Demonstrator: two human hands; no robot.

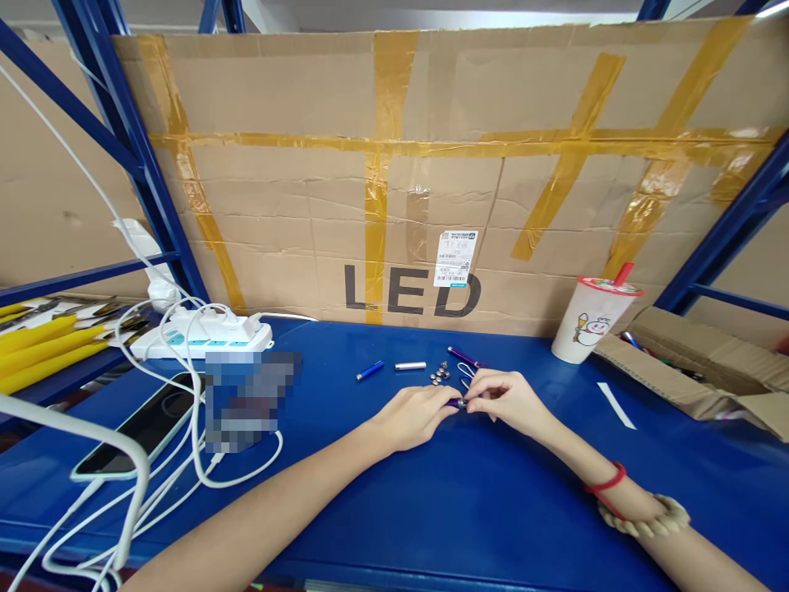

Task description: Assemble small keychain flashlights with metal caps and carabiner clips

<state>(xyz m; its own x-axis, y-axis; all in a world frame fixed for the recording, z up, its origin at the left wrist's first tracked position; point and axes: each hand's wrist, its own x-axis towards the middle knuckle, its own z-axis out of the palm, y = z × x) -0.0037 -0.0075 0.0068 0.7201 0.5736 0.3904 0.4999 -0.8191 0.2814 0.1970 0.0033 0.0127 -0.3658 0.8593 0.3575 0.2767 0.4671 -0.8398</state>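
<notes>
Right now, both hands meet near the middle of the blue table (493, 501). The left hand (416, 418) has its fingers squeezed on a small purple tube (454, 403), and the right hand (509, 401) pinches the shiny end of the same tube with thumb and finger. Most of the tube hides behind the fingers, so I cannot tell how long it is. Just past the hands, small things lie close together: a blue tube (370, 371), a silver tube (410, 367), some little round silver bits (439, 376), and another purple tube (465, 357) with a white string (466, 370) near it. That leaves little room ahead of the fingers. Behind these things, a tall cardboard wall (308, 205) stands along the back edge. There is lots of room nearer the person, where blue table spreads between the arms down to the front edge. On the right, a paper strip (616, 406) lies flat, well apart from the hand, with a tall cup (592, 325) behind it and a cardboard box (647, 378) by the side. On the left, a phone (154, 423), a power strip (262, 339) and loopy white cords (140, 473) crowd that side.
</notes>
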